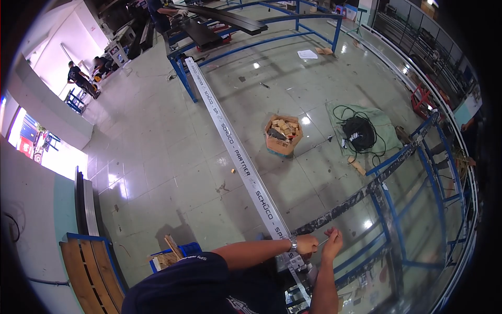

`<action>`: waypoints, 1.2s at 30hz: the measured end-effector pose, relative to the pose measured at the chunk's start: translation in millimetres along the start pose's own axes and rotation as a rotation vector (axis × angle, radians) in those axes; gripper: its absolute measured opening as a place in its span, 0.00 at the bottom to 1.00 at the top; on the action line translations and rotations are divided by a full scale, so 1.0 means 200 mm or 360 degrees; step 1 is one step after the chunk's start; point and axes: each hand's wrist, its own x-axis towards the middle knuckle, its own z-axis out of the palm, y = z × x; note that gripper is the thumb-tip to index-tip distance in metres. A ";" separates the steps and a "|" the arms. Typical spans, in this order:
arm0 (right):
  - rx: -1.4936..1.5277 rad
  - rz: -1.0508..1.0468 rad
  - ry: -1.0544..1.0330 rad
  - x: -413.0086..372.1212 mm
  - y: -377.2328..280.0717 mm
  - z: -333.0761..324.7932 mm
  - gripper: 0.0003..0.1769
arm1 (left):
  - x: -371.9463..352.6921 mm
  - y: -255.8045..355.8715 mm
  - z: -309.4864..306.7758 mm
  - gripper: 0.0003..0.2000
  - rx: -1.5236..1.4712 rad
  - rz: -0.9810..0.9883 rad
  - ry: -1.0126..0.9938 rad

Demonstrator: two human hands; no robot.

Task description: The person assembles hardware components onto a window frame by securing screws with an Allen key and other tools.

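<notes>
My left hand (307, 244), with a metal watch at its wrist, is closed near the lower end of a long white profile (238, 152) printed with dark lettering. Just right of it, my right hand (333, 244) has its fingers pinched together. A thin light-coloured piece shows between the two hands, too small to name. Below my left hand a small metal fitting (297, 261) sits at the profile's end. The profile spans from the blue frame at the back to the dark-topped frame (340, 209) beside my hands.
A cardboard box (282, 144) of wood pieces and a green cloth (334, 120) with black cable (360, 133) lie on the floor ahead. A blue crate (189, 250) stands left of me. Co-workers (81, 79) are farther off.
</notes>
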 end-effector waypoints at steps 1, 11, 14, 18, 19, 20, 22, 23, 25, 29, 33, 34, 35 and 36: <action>-0.0087 -0.0022 0.0015 0.00 0.00 0.00 0.21 | 0.01 -0.02 0.01 0.13 0.0040 0.0008 0.0012; -0.2017 -0.0481 -0.0475 0.09 -0.05 -0.03 0.05 | 0.02 -0.03 -0.04 0.14 0.0478 0.0015 -0.0054; -0.1451 -0.0094 -0.0444 0.10 -0.19 -0.06 0.11 | -0.01 0.04 -0.10 0.13 0.0097 -0.0108 -0.0118; 0.0775 0.0825 -0.0797 0.07 -0.15 -0.20 0.20 | -0.02 0.13 -0.13 0.14 -0.0088 -0.0277 -0.0236; 0.1030 0.0923 -0.0806 0.07 -0.13 -0.22 0.22 | -0.02 0.14 -0.13 0.14 -0.0156 -0.0305 -0.0253; 0.1292 0.1016 -0.0812 0.07 -0.10 -0.23 0.23 | -0.02 0.14 -0.13 0.14 -0.0220 -0.0338 -0.0270; 0.1410 0.0969 -0.0804 0.07 -0.03 -0.21 0.20 | -0.01 0.15 -0.13 0.13 -0.0206 -0.0328 -0.0295; 0.1479 0.0952 -0.0825 0.08 0.00 -0.20 0.19 | -0.01 0.15 -0.14 0.13 -0.0192 -0.0340 -0.0312; 0.1596 0.0935 -0.0855 0.07 0.02 -0.19 0.18 | 0.00 0.15 -0.14 0.13 -0.0190 -0.0340 -0.0347; 0.1524 0.0937 -0.0820 0.09 0.06 -0.18 0.18 | 0.01 0.14 -0.14 0.14 -0.0167 -0.0360 -0.0352; 0.1042 0.0854 -0.0661 0.11 -0.03 -0.18 0.19 | -0.01 0.15 -0.14 0.12 -0.0251 -0.0418 -0.0314; 0.0983 0.0860 -0.0628 0.10 -0.03 -0.18 0.19 | -0.01 0.15 -0.13 0.11 -0.0255 -0.0428 -0.0313; 0.0923 0.0866 -0.0592 0.10 -0.03 -0.17 0.19 | -0.01 0.14 -0.12 0.11 -0.0248 -0.0409 -0.0298; 0.0862 0.0865 -0.0559 0.10 -0.03 -0.17 0.19 | -0.01 0.13 -0.12 0.11 -0.0238 -0.0385 -0.0278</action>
